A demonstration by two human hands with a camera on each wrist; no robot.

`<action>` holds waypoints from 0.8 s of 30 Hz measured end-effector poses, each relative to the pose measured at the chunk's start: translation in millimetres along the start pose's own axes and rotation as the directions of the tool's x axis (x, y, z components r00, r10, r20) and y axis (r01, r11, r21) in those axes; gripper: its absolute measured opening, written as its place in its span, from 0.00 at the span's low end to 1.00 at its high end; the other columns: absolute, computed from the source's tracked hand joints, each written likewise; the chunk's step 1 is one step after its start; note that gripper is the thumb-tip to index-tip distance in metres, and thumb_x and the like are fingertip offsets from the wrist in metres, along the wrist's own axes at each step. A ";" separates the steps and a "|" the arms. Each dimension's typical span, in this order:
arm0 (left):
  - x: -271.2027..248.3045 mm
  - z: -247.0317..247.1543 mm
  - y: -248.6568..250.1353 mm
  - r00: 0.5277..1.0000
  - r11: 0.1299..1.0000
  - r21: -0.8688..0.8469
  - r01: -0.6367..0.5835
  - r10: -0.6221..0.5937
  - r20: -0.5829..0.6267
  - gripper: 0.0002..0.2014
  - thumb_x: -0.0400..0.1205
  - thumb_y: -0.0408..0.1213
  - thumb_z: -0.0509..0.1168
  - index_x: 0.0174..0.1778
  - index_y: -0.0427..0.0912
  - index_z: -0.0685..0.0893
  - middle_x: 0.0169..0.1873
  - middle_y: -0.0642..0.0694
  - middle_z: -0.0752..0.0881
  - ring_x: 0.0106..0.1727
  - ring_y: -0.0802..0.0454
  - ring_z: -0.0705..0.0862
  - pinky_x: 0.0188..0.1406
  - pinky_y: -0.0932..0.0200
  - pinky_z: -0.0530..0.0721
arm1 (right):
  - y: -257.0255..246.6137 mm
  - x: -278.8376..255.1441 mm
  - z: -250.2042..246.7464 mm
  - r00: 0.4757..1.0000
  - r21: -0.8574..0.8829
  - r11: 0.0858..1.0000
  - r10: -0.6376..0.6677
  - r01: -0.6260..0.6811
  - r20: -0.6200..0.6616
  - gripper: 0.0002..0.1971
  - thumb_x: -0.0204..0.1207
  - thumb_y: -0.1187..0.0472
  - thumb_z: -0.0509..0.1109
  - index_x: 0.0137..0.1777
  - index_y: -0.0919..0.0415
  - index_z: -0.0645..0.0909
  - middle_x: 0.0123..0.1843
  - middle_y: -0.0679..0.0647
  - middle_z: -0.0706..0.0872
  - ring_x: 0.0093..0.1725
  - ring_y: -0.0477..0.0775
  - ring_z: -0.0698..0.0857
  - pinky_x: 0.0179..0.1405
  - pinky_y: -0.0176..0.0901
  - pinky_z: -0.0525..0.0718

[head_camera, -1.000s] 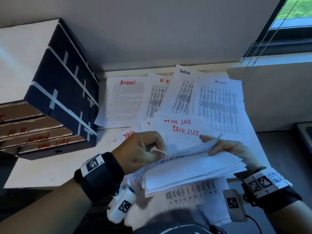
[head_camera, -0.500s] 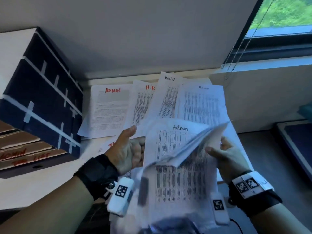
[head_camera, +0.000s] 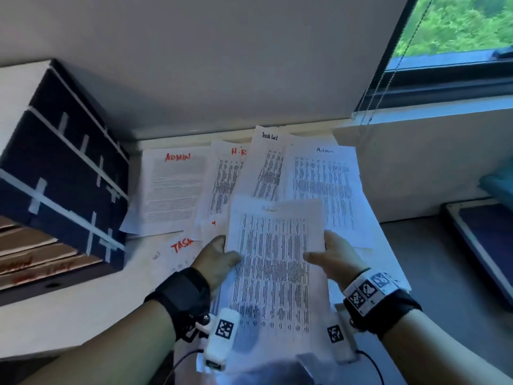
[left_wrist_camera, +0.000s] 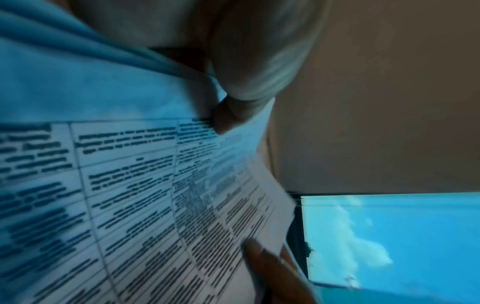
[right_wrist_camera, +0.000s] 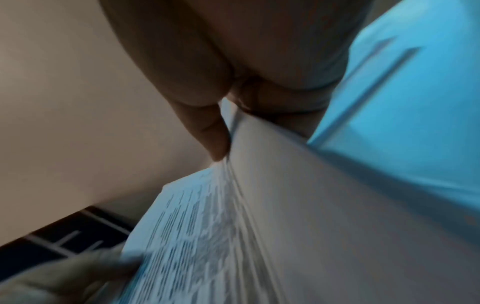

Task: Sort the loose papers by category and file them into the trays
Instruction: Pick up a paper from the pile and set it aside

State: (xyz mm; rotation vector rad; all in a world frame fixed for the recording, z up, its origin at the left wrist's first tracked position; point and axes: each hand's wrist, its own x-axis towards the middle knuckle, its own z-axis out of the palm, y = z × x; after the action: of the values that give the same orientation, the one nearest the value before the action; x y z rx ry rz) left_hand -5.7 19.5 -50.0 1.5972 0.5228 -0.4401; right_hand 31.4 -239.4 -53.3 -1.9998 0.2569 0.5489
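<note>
A stack of printed sheets (head_camera: 273,262) with a table page labelled Admin on top is held upright over the desk. My left hand (head_camera: 219,257) grips its left edge, thumb on the front. My right hand (head_camera: 330,255) grips the right edge the same way. The left wrist view shows the printed page (left_wrist_camera: 130,195) close up with a thumb on it. In the right wrist view a finger presses the stack's edge (right_wrist_camera: 233,185). Loose papers lie fanned on the desk behind: ADMIN (head_camera: 173,190), H.R (head_camera: 227,179), Task List (head_camera: 268,162), Admin (head_camera: 324,187). The dark tray unit (head_camera: 61,190) stands at left.
The tray unit's brown shelves (head_camera: 36,262) carry red labels, blurred here. A wall runs behind the desk and a window (head_camera: 458,37) with cords is at upper right. A dark flat tray-like object (head_camera: 483,245) lies at the right edge. More papers lie under my hands.
The stack went from lying flat, with the top sheets being leafed, to held upright in both hands with the Admin page facing me. The head view shifted slightly.
</note>
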 end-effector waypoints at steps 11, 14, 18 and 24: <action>-37.5 -28.0 80.9 0.917 0.916 -0.174 -0.363 0.384 0.107 0.25 0.83 0.16 0.61 0.66 0.49 0.80 0.59 0.46 0.90 0.59 0.48 0.88 0.59 0.54 0.85 | -56.9 -21.9 -27.6 0.955 0.615 0.774 -0.276 0.153 0.111 0.22 0.64 0.63 0.83 0.59 0.56 0.86 0.60 0.60 0.90 0.59 0.63 0.88 0.66 0.72 0.80; -40.6 -31.3 83.1 0.924 0.921 -0.083 -0.381 0.381 -0.014 0.19 0.83 0.20 0.63 0.61 0.49 0.83 0.51 0.48 0.92 0.52 0.44 0.86 0.48 0.54 0.84 | -83.8 -34.9 -23.0 0.915 0.316 0.860 -0.395 0.401 -0.087 0.16 0.73 0.71 0.75 0.56 0.51 0.86 0.52 0.48 0.93 0.54 0.48 0.91 0.65 0.59 0.85; -67.8 -31.2 121.7 0.750 0.756 -0.004 -0.655 0.650 -0.123 0.19 0.83 0.20 0.63 0.65 0.45 0.80 0.58 0.47 0.90 0.60 0.48 0.88 0.60 0.52 0.86 | -120.2 -58.1 -29.0 0.765 0.300 0.705 -0.572 0.643 -0.295 0.16 0.74 0.69 0.74 0.50 0.44 0.89 0.50 0.45 0.93 0.53 0.51 0.91 0.56 0.54 0.88; -76.8 -42.8 135.7 0.587 0.573 -0.157 -0.804 0.807 -0.060 0.22 0.81 0.29 0.67 0.71 0.28 0.74 0.67 0.26 0.80 0.70 0.29 0.79 0.71 0.28 0.77 | -136.0 -79.6 -39.0 0.614 0.214 0.584 -0.672 0.783 -0.415 0.16 0.70 0.68 0.79 0.48 0.46 0.83 0.42 0.33 0.91 0.44 0.38 0.90 0.45 0.33 0.86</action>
State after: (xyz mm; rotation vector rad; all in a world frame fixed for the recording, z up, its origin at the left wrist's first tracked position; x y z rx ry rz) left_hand 8.0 48.5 108.5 1.4825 -0.2318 0.2975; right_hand 27.3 -213.5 106.9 -1.5912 -0.2984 -0.3368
